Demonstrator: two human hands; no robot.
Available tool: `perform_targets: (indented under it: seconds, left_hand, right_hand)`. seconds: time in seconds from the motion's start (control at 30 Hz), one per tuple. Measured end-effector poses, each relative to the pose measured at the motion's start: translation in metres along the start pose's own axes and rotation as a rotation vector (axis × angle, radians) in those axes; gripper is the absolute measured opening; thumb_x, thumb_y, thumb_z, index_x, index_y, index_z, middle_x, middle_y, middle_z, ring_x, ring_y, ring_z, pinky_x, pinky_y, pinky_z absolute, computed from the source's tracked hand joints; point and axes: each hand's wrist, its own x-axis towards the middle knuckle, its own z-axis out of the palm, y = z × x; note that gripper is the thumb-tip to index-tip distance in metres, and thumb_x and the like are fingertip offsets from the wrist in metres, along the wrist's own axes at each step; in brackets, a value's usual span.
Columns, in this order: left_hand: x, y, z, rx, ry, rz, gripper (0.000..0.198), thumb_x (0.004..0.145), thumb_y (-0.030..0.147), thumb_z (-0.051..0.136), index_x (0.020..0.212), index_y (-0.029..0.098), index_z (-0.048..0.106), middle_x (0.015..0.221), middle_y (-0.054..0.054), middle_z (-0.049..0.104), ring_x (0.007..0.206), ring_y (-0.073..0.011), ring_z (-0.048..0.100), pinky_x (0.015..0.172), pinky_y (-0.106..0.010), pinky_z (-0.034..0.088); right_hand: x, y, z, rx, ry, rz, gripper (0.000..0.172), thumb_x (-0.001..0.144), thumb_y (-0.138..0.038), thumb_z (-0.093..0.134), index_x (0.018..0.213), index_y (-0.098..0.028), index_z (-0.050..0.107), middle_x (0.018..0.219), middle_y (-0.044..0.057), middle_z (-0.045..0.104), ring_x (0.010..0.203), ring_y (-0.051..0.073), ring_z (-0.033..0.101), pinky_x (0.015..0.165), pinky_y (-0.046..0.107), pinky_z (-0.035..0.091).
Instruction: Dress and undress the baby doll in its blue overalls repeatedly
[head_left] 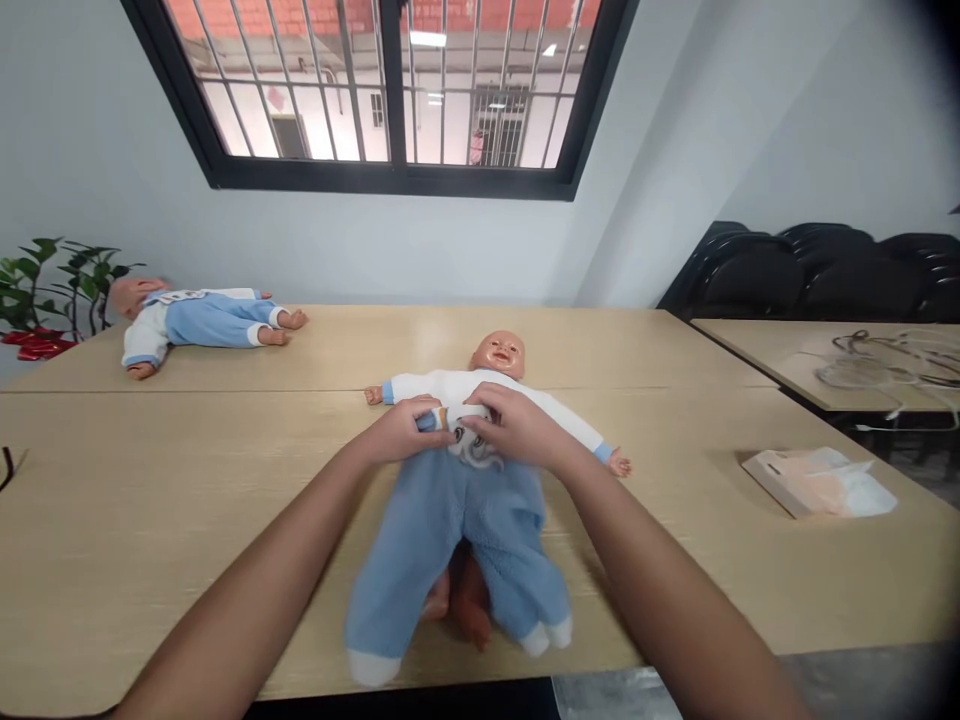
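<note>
A baby doll [500, 352] lies face up on the table, its head away from me. White sleeves with blue cuffs cover its arms. A blue and white romper [465, 505] with a printed animal face lies over its front; whether the white top and blue legs are one piece is hard to tell. The doll's bare feet show between the garment's legs, outside them. My left hand [409, 428] is closed on a fold of the romper at the chest. Beside it, my right hand [510, 425] pinches the fabric at the upper edge of the print.
Another dressed doll [210, 318] lies at the back left, near a potted plant [56, 285]. On the right sits an open tissue pack [817, 482]. Coiled cables [900, 360] rest on a side table, with stacked black chairs [810, 270] behind. A barred window is ahead.
</note>
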Motion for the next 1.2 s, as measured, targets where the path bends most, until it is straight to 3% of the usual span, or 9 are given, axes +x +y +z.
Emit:
perform_targets:
  seconds: [0.17, 0.27, 0.37, 0.5, 0.73, 0.83, 0.97, 1.07, 1.2]
  left_hand:
    - [-0.013, 0.003, 0.007, -0.266, 0.278, -0.004, 0.053, 0.091, 0.067, 0.061, 0.091, 0.016, 0.076, 0.124, -0.013, 0.070, 0.117, -0.0263, 0.062, 0.108, -0.040, 0.046]
    - [-0.017, 0.004, 0.019, -0.549, 0.402, -0.140, 0.059, 0.090, 0.072, 0.061, 0.101, 0.015, 0.075, 0.107, -0.011, 0.076, 0.101, -0.0250, 0.069, 0.096, -0.039, 0.052]
    - [-0.018, 0.004, 0.029, -0.761, 0.440, -0.235, 0.066, 0.089, 0.077, 0.056, 0.103, 0.014, 0.074, 0.093, -0.008, 0.077, 0.088, -0.0235, 0.070, 0.086, -0.036, 0.054]
    - [-0.020, 0.005, 0.029, -0.678, 0.295, -0.085, 0.066, 0.089, 0.076, 0.056, 0.111, 0.016, 0.072, 0.103, -0.008, 0.075, 0.100, -0.0235, 0.067, 0.094, -0.034, 0.051]
    - [-0.028, -0.008, 0.013, -0.345, -0.062, -0.188, 0.056, 0.080, 0.068, 0.074, 0.082, 0.013, 0.071, 0.074, -0.001, 0.065, 0.071, -0.0162, 0.057, 0.070, -0.027, 0.046]
    - [-0.026, -0.012, 0.015, -0.573, 0.158, -0.227, 0.058, 0.082, 0.069, 0.071, 0.090, 0.012, 0.074, 0.084, -0.005, 0.071, 0.077, -0.0179, 0.062, 0.076, -0.029, 0.049]
    - [-0.021, -0.007, 0.020, -0.859, 0.381, -0.223, 0.064, 0.083, 0.073, 0.069, 0.107, 0.014, 0.073, 0.097, -0.008, 0.074, 0.086, -0.0201, 0.067, 0.084, -0.032, 0.053]
    - [-0.023, 0.004, 0.020, -0.789, 0.248, -0.236, 0.068, 0.081, 0.074, 0.070, 0.112, 0.014, 0.071, 0.093, -0.007, 0.073, 0.081, -0.0191, 0.066, 0.077, -0.029, 0.053]
    - [-0.029, 0.020, 0.015, -0.462, -0.222, -0.186, 0.071, 0.058, 0.058, 0.094, 0.113, 0.016, 0.075, 0.102, -0.006, 0.076, 0.097, -0.0260, 0.068, 0.085, -0.032, 0.053]
  right_hand:
    - [-0.010, -0.006, -0.006, 0.480, -0.077, 0.137, 0.029, 0.094, -0.046, 0.066, 0.097, -0.018, 0.061, 0.086, 0.000, 0.066, 0.075, 0.015, 0.061, 0.068, 0.026, 0.049]
    - [-0.015, -0.005, 0.001, 0.436, -0.158, 0.100, 0.030, 0.090, -0.044, 0.073, 0.105, -0.019, 0.067, 0.094, 0.001, 0.071, 0.082, 0.016, 0.063, 0.075, 0.028, 0.052]
    - [-0.019, -0.002, 0.009, 0.298, -0.003, -0.033, 0.019, 0.096, -0.039, 0.067, 0.097, -0.020, 0.073, 0.100, 0.005, 0.073, 0.095, 0.020, 0.066, 0.090, 0.035, 0.052]
    - [-0.022, 0.007, 0.016, 0.326, 0.298, -0.110, 0.021, 0.096, -0.041, 0.067, 0.097, -0.023, 0.078, 0.116, 0.010, 0.073, 0.113, 0.024, 0.065, 0.102, 0.042, 0.049]
    - [-0.028, 0.011, 0.026, 0.859, 0.268, 0.236, 0.041, 0.087, -0.061, 0.073, 0.099, -0.021, 0.075, 0.100, 0.005, 0.077, 0.097, 0.024, 0.070, 0.092, 0.037, 0.055]
    - [-0.028, 0.010, 0.026, 1.017, 0.200, 0.289, 0.045, 0.088, -0.061, 0.071, 0.110, -0.022, 0.073, 0.111, 0.007, 0.076, 0.104, 0.024, 0.071, 0.096, 0.037, 0.054]
    - [-0.029, 0.012, 0.011, 0.843, -0.145, 0.240, 0.051, 0.081, -0.061, 0.079, 0.110, -0.020, 0.072, 0.108, 0.005, 0.075, 0.099, 0.021, 0.068, 0.093, 0.034, 0.054]
    - [-0.031, 0.019, 0.001, 0.606, -0.236, 0.284, 0.038, 0.079, -0.053, 0.082, 0.091, -0.018, 0.073, 0.089, 0.001, 0.073, 0.085, 0.019, 0.066, 0.082, 0.031, 0.055]
    - [-0.034, 0.029, 0.006, 0.792, 0.094, 0.318, 0.042, 0.077, -0.054, 0.083, 0.101, -0.021, 0.074, 0.098, 0.003, 0.077, 0.093, 0.022, 0.070, 0.090, 0.036, 0.055]
